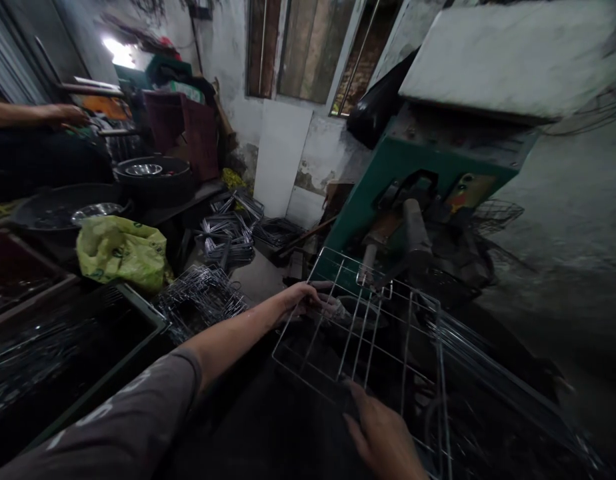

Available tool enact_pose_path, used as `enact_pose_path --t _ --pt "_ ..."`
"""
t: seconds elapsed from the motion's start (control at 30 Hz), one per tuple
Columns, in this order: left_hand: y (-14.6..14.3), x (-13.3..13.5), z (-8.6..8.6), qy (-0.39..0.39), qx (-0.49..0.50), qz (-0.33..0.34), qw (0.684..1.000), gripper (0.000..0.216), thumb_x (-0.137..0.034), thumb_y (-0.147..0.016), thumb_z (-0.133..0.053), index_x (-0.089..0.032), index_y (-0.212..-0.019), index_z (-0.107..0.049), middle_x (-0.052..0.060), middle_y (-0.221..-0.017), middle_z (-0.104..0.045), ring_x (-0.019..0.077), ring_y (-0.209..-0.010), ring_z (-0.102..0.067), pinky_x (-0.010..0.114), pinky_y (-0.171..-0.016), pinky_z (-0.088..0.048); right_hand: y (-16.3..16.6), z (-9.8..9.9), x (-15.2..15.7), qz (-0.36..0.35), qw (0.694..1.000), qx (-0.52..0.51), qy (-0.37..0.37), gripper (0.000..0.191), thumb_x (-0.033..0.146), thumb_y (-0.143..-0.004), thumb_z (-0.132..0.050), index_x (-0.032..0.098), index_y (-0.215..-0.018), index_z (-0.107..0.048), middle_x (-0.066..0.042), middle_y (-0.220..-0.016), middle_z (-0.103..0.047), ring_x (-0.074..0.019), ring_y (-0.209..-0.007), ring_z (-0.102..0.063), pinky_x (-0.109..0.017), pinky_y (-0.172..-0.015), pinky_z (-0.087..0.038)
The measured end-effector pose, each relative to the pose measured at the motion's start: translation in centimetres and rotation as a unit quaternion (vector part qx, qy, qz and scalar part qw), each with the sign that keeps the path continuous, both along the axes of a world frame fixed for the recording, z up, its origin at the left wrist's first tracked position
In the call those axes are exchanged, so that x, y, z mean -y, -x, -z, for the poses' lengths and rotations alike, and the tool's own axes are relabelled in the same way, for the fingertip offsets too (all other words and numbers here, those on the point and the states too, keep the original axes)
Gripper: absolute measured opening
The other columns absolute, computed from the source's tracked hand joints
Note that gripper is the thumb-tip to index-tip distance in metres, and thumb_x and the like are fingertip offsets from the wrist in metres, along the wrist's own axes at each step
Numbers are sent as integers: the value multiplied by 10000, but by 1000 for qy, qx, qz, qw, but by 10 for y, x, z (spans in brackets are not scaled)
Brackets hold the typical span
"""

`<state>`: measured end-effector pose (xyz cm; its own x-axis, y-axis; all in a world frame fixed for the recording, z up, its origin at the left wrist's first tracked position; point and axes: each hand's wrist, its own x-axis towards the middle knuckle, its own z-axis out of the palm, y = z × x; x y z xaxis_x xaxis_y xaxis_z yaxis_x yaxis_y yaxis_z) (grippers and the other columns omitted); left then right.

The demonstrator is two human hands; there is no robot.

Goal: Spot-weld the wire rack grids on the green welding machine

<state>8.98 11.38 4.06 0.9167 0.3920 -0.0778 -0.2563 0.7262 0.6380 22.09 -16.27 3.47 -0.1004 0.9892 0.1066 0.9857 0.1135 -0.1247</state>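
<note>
A wire rack (355, 319) of thin metal rods is tilted in front of me, its far edge close to the electrodes (369, 259) of a green spot-welding machine (355, 200). My left hand (308, 299) is closed on the rack's left side, toward the far corner. At the near side, my right hand (381, 427) is wrapped about the rack's wires, with its fingertips partly hidden in shadow. The dark space under the rack is hard to make out.
A pile of bent wire frames (203, 300) lies left of my forearm, with more frames (228, 233) stacked behind. A yellow-green bag (123, 250) rests by a dark metal bin (143, 307). At far left, another person's hand (63, 115) is near some rods. Long rods (508, 380) lie right.
</note>
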Motion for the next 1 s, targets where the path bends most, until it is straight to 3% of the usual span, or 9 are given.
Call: enact_pose_path --t 0.3,0.57,0.77,0.87,1.0 --pt "-12 -6 4 -5 -19 -7 1000 787 -45 -539 -498 -117 -1320 -433 138 -913 -695 275 -794 -695 396 -695 -521 -15 -7 -6 -9 999 -18 40 452 201 -843 -451 154 -1292 -474 -87 -953 -705 -197 -816 -683 -285 -703 -552" --pt "-14 -8 4 4 -2 -1 1000 699 -24 -532 -509 -136 -1221 -527 130 -899 -700 278 -801 -690 388 -678 -513 -25 0 -7 -72 996 -7 -54 464 196 -836 -481 170 -1295 -413 -70 -926 -713 -175 -753 -691 -226 -626 -549" --pt "-12 -3 8 -12 15 -2 1000 713 -41 -541 -504 -134 -1248 -512 139 -929 -703 280 -816 -687 427 -739 -507 -23 -7 -5 -27 998 -33 37 427 207 -874 -429 173 -1300 -439 -87 -1009 -700 -193 -866 -682 -263 -711 -551" --pt "-10 0 4 -24 32 -6 999 684 -42 -572 -512 -144 -1248 -517 129 -940 -697 262 -837 -681 390 -733 -502 -24 -6 -5 2 995 -52 81 431 209 -867 -437 178 -1296 -467 -89 -1018 -697 -199 -882 -677 -278 -746 -541" --pt "-9 0 3 -39 51 8 998 603 -69 -628 -527 -157 -1224 -544 112 -926 -685 249 -817 -675 368 -687 -501 -26 -2 -6 15 994 -66 91 447 213 -864 -445 191 -1309 -467 -96 -1048 -693 -209 -902 -673 -291 -745 -539"
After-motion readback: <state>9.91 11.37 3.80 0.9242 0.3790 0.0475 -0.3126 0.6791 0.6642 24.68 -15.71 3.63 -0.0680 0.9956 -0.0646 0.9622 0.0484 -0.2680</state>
